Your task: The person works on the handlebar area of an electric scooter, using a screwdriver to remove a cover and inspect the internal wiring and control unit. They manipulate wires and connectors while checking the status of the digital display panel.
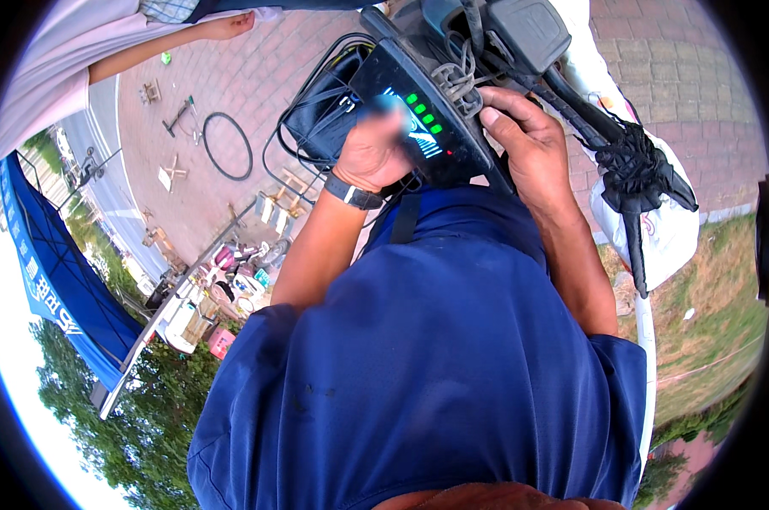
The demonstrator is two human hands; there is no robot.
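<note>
Below the hands, a blue shirt [418,340] fills the lower middle. The left hand [371,157] is at the lit face of a black case [439,110] in the upper middle of the frame; the right hand [533,140], fingers curled, is by its right edge, beside a grey cord [459,85]. Good handling would likely mean bracing the case from both sides, keeping fingertips off the green lights and the loose black cables [286,127] from snagging.

A blur covers the left fingertips, so their grip cannot be told; nor can whether the right fingers pinch anything. The case's underside is hidden. Farther off, at upper left, another person's arm [146,55] is cut off from its body.
</note>
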